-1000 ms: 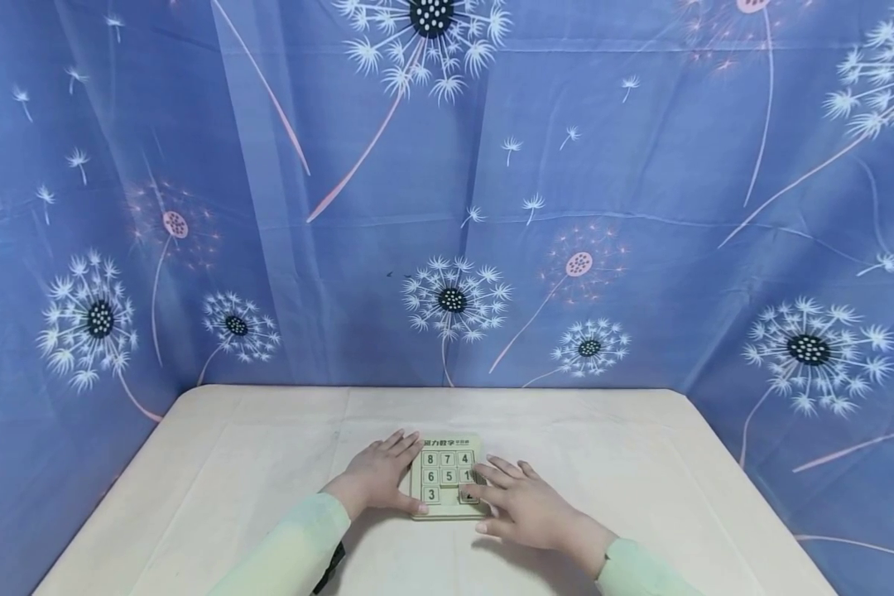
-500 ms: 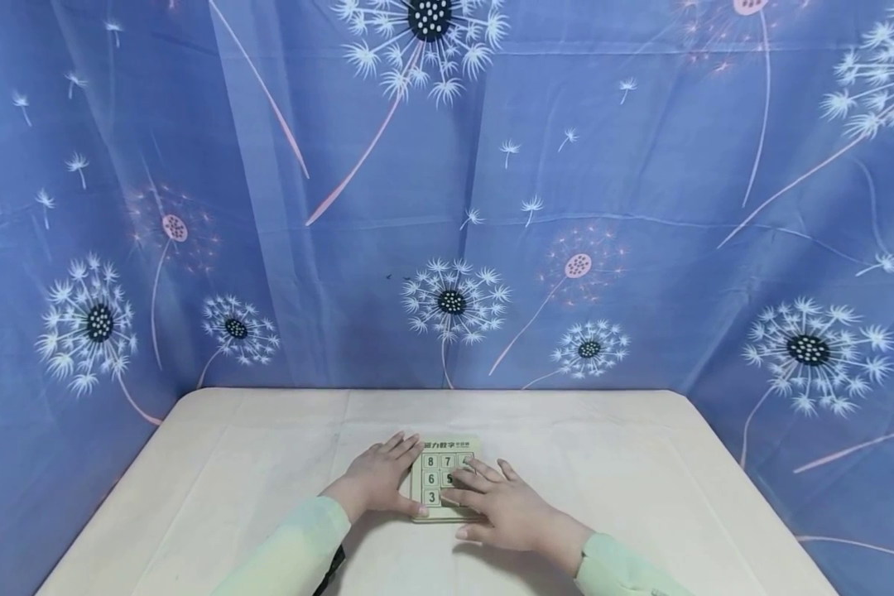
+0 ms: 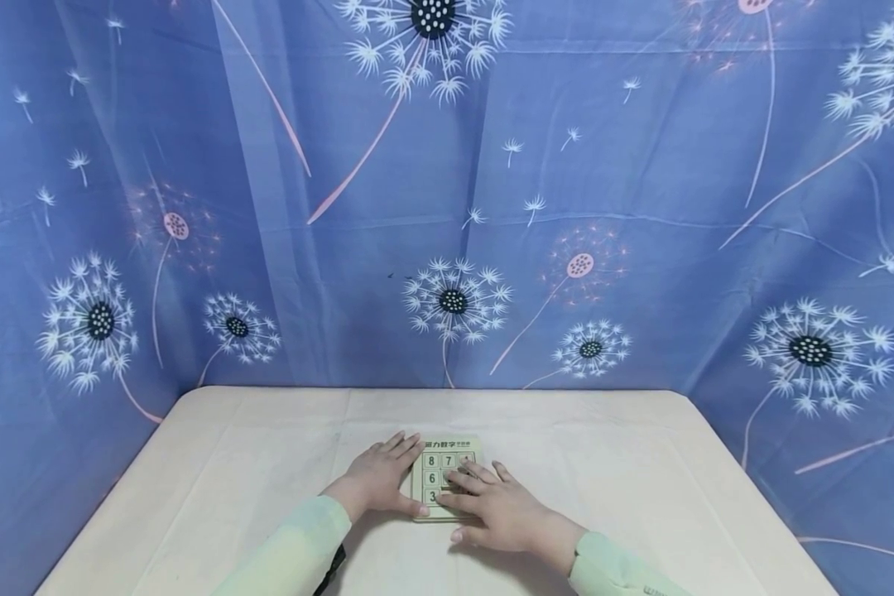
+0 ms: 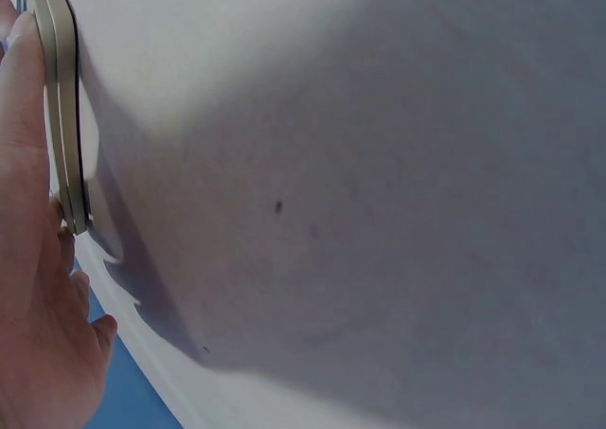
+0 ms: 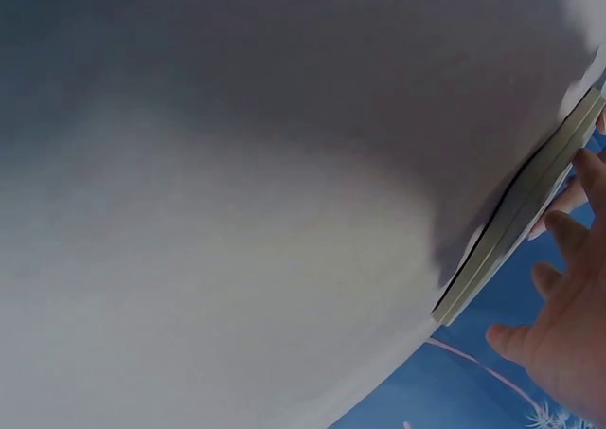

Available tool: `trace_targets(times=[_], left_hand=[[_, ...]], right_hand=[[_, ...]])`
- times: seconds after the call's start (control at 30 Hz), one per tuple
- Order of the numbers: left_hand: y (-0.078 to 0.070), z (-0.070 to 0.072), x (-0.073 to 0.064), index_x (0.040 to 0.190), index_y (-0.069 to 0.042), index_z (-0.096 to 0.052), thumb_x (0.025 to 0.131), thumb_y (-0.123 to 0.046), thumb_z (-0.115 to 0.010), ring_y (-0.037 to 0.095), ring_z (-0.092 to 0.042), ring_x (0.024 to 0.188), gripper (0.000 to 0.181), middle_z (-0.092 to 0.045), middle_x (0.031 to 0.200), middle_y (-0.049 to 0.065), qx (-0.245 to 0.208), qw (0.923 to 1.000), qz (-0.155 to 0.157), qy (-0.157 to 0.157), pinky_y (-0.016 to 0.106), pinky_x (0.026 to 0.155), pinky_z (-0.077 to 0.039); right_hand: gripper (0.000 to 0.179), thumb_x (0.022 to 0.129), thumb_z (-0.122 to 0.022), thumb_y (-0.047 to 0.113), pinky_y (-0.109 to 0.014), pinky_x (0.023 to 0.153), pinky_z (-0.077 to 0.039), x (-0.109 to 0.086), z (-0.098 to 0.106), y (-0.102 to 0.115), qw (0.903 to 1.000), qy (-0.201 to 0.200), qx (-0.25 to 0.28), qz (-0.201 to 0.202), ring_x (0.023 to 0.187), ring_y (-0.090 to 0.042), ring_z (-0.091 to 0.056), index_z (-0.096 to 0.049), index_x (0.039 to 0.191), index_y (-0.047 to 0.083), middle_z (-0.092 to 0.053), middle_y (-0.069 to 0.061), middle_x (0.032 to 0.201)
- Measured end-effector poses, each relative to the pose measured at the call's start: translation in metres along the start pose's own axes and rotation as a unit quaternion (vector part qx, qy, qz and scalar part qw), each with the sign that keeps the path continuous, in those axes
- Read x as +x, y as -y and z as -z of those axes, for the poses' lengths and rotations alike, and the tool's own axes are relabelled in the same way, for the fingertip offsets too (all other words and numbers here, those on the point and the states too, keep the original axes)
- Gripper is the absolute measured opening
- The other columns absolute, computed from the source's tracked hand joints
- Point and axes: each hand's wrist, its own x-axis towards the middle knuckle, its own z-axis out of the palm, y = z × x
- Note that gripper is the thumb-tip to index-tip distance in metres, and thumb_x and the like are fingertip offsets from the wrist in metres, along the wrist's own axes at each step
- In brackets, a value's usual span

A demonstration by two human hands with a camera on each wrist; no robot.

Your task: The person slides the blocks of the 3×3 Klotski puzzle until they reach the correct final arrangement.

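Observation:
A cream-coloured number slide puzzle (image 3: 458, 444) lies on the table, with black numbered tiles; 8, 7, 6 and 3 show at its left and top. My left hand (image 3: 378, 478) holds it by the left side, thumb at the near corner and fingers toward the far one. In the left wrist view the thumb (image 4: 24, 88) lies along the puzzle's edge (image 4: 64, 107). Extended fingers of my right hand (image 3: 502, 513) lie over the right-hand tiles and hide several of them. From the right wrist, the puzzle's side (image 5: 521, 206) shows, the fingers (image 5: 568, 235) over its top.
The table (image 3: 268, 447) has a pale cloth cover. Blue dandelion-print curtains (image 3: 447, 207) stand along its back and both sides. A small black object (image 3: 332, 569) shows beside the left sleeve.
My right hand has moved leftward across the puzzle, now covering the right column and part of the middle tiles. The left hand has stayed in place.

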Motion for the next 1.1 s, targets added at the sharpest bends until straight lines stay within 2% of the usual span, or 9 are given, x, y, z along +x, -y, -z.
trace_targets(times=[0.47,0.83,1.1], left_hand=[[-0.0003,-0.0005,0.0010,0.159,-0.012,-0.038,0.076,-0.071,-0.076,0.029,-0.029,0.159,0.109,-0.033,0.169,0.004,0.005,1.0000,0.002,0.000,0.052,0.128,-0.033],[-0.0001,-0.0013,0.0007,0.159,-0.012,-0.038,0.075,-0.072,-0.076,0.029,-0.029,0.158,0.109,-0.033,0.169,0.004,0.008,1.0000,-0.002,-0.004,0.053,0.128,-0.033],[0.0011,-0.0029,0.0015,0.159,-0.012,-0.038,0.075,-0.073,-0.076,0.028,-0.029,0.159,0.110,-0.033,0.170,0.003,0.009,1.0000,0.001,-0.002,0.052,0.128,-0.033]], right_hand=[[0.056,0.099,-0.050,0.064,-0.071,0.116,-0.038,-0.0038,0.0012,-0.0037,0.9996,-0.023,0.000,0.016,0.153,-0.035,-0.039,-0.056,0.147,0.037,-0.044,-0.001,0.164],[0.054,0.098,-0.051,0.064,-0.070,0.119,-0.034,-0.0055,-0.0003,-0.0082,0.9999,-0.013,0.007,0.001,0.155,-0.033,-0.035,-0.055,0.146,0.040,-0.042,0.001,0.165],[0.053,0.098,-0.051,0.064,-0.071,0.118,-0.036,-0.0056,-0.0017,-0.0102,0.9998,-0.019,0.002,0.004,0.154,-0.035,-0.037,-0.056,0.146,0.041,-0.043,0.000,0.164]])
